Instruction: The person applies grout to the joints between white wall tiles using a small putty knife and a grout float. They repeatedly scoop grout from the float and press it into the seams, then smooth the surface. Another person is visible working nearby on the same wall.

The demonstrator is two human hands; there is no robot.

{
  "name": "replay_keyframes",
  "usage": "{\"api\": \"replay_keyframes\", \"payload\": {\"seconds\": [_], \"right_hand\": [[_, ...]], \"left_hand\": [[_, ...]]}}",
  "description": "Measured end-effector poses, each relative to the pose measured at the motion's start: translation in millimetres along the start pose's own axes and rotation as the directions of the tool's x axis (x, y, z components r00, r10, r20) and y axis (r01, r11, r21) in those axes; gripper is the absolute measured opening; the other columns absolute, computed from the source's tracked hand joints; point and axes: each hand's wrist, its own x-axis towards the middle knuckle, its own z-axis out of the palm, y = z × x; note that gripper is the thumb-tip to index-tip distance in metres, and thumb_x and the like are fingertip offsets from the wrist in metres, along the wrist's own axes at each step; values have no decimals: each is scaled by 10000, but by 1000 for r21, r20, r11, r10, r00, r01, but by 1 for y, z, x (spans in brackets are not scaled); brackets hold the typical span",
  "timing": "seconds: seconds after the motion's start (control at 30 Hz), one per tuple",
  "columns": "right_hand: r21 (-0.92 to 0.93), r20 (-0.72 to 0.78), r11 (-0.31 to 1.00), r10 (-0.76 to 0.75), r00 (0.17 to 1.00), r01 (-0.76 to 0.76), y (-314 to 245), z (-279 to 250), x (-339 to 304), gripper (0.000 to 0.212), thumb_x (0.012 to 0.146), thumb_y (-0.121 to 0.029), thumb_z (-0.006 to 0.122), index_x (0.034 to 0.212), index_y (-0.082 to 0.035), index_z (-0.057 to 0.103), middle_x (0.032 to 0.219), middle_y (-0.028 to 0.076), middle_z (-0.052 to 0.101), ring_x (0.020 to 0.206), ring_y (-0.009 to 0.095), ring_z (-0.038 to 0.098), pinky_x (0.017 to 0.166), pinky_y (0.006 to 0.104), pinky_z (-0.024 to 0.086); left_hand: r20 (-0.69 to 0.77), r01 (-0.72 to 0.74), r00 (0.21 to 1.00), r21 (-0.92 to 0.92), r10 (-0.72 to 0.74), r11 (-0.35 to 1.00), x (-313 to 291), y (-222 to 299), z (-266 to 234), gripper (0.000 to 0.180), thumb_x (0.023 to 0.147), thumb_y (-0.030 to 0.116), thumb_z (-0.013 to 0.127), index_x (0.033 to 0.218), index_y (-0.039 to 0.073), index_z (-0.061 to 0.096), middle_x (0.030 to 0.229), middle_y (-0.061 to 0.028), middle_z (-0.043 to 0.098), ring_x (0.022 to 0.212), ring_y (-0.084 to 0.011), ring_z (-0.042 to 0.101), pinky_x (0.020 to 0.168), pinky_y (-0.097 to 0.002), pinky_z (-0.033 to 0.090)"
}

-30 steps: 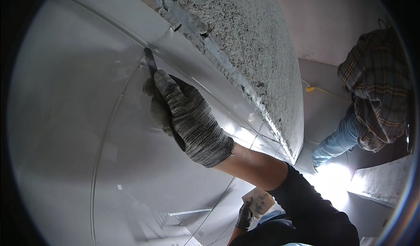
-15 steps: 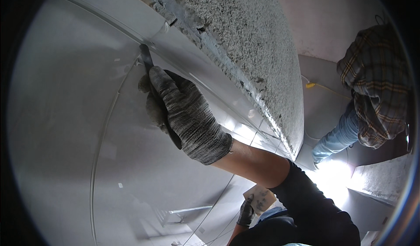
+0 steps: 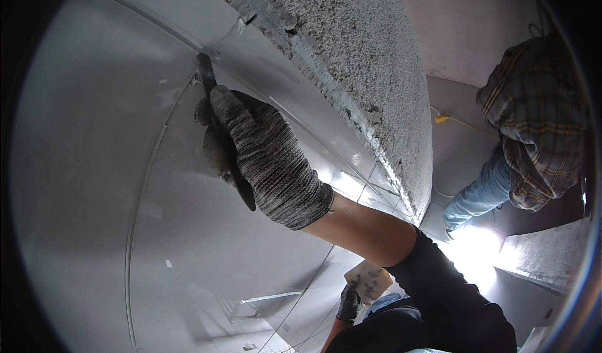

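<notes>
My right hand (image 3: 269, 158), in a grey knitted glove, is closed around a slim dark flat tool (image 3: 207, 74) with a rounded tip. Its tip rests at or just by the spot where two seams meet on the large smooth grey panels (image 3: 188, 227). From there a pale raised seam line (image 3: 130, 246) curves downward. Low in the view, my left hand (image 3: 349, 303), also gloved, grips a pale tan square piece (image 3: 370, 282) with dark smudges, thumb on its face. What that piece is made of I cannot tell.
A rough concrete edge (image 3: 370, 70) runs beside the panels, above my right forearm. To the right a person in a plaid shirt (image 3: 539, 127) and jeans stands near a bright light (image 3: 473, 252). A yellow cord (image 3: 461, 123) trails there.
The whole view has shifted slightly, so my right hand and the concrete edge sit a little higher. The tool tip stays by the same seam junction, and both hands keep their holds.
</notes>
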Motion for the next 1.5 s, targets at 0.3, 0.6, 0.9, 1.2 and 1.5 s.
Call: {"api": "replay_keyframes", "payload": {"seconds": [0.3, 0.6, 0.9, 1.2, 1.5], "right_hand": [[-34, 48, 999, -4, 999, 5, -10, -5, -2, 318, 959, -367, 450, 884, -88, 584, 565, -23, 529, 431, 60, 444, 384, 201, 350], [-63, 52, 998, 15, 999, -11, -13, -5, -3, 305, 963, -365, 442, 916, -92, 570, 564, -27, 515, 433, 55, 432, 381, 204, 350], [-62, 83, 998, -12, 996, 17, -14, -5, -10, 313, 965, -370, 438, 915, -91, 573, 592, -34, 519, 451, 52, 441, 394, 200, 357], [45, 66, 999, 15, 998, -18, -15, -9, -9, 292, 954, -368, 470, 929, -99, 580, 611, -40, 526, 467, 44, 457, 390, 193, 368], [4, 79, 1000, 21, 997, -21, -19, -9, -11, 297, 951, -372, 475, 915, -97, 582, 595, -40, 517, 466, 39, 453, 397, 185, 362]], "left_hand": [[2, -7, 1000, -79, 7, 997, 6, -17, 22, 460, 878, 328, 594, 1199, 15, 489, 1059, -115, 609, 941, -215, 601, 821, -335, 484], [-34, -23, 999, -79, 21, 997, 7, -19, 20, 467, 867, 334, 608, 1203, 29, 491, 1060, -110, 608, 938, -221, 601, 814, -338, 483], [-62, -19, 998, -119, 12, 993, 4, -18, 24, 452, 873, 321, 604, 1202, 34, 488, 1060, -103, 606, 945, -225, 599, 816, -349, 488], [-42, -18, 999, -115, 13, 993, 3, -16, 25, 430, 877, 304, 600, 1193, 35, 490, 1049, -106, 608, 926, -224, 605, 805, -347, 495], [-62, -16, 998, -110, 9, 994, 0, -15, 26, 440, 874, 311, 606, 1193, 31, 490, 1059, -111, 601, 949, -225, 593, 821, -351, 484]]}}
